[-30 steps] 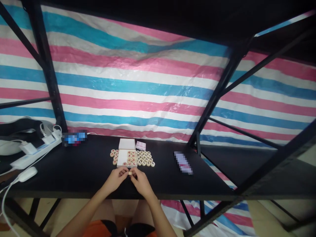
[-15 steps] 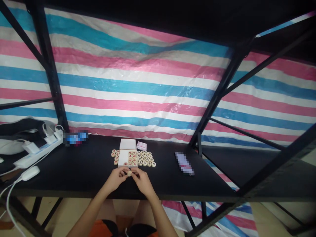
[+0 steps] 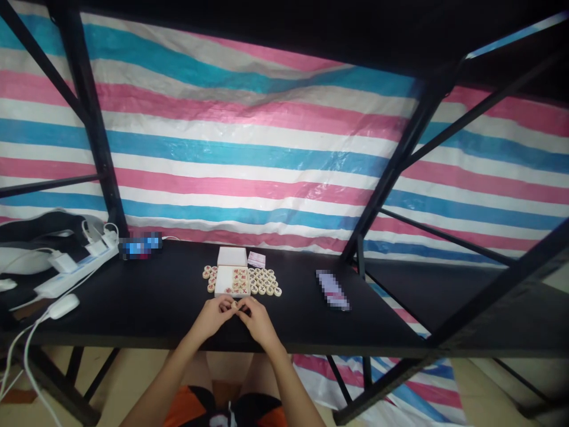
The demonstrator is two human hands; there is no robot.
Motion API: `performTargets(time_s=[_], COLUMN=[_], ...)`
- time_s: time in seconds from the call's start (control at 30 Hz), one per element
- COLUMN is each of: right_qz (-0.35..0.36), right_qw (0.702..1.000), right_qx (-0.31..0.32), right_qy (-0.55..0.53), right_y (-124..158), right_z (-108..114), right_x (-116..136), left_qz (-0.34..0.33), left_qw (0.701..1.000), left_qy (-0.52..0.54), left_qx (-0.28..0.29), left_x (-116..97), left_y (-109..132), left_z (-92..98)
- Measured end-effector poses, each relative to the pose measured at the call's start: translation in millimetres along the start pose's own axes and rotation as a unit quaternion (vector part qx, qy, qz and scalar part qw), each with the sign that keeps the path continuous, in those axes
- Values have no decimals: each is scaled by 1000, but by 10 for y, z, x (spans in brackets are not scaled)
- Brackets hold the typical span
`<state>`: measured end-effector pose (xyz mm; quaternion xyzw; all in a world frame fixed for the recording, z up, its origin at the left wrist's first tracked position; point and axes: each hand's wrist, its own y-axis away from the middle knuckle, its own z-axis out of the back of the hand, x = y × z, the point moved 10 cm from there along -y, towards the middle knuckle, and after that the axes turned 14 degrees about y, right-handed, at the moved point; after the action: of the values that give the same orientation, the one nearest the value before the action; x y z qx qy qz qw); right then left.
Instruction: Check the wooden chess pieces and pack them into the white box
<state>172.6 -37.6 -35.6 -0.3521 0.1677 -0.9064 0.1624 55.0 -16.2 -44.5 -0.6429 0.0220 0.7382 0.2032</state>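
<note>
Between the fingertips of my left hand and my right hand is a small round xiangqi piece, pinched from both sides. Both hands are just in front of an open white box. Red-marked xiangqi pieces lie in rows in the right part of the box and along its near edge. To the left of the box sits a small group of red-marked pieces. Several dark-marked pieces are packed together at its right side. Behind the box's tray stands its white lid part.
A pink-and-white small packet lies behind the dark-marked pieces. A blurred-out phone-like object is to the right on the black desk. At left are a white power strip with plugs and cables, and a white device. Black frame posts flank the desk.
The piece has been turned between my fingers and now shows less of its face. My hands remain close together at the box's front; the view has shifted slightly.
</note>
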Motion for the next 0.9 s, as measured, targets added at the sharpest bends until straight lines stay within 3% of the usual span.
performTargets(time_s=[0.33,0.67,0.9], right_qz=[-18,-20,-17], right_qw=[998,1000,999], right_qx=[20,-1,-1], right_qy=[-64,-10,-36], right_y=[7,8,26], right_z=[-7,21,-9], right_x=[1,-27,-53], left_qz=[15,16,20], left_qw=[999,1000,1000], left_qy=[47,-1,-19], left_qx=[19,2,14], left_x=[66,58,75], left_y=[-40,-20,-16], left_z=[-4,3,-21])
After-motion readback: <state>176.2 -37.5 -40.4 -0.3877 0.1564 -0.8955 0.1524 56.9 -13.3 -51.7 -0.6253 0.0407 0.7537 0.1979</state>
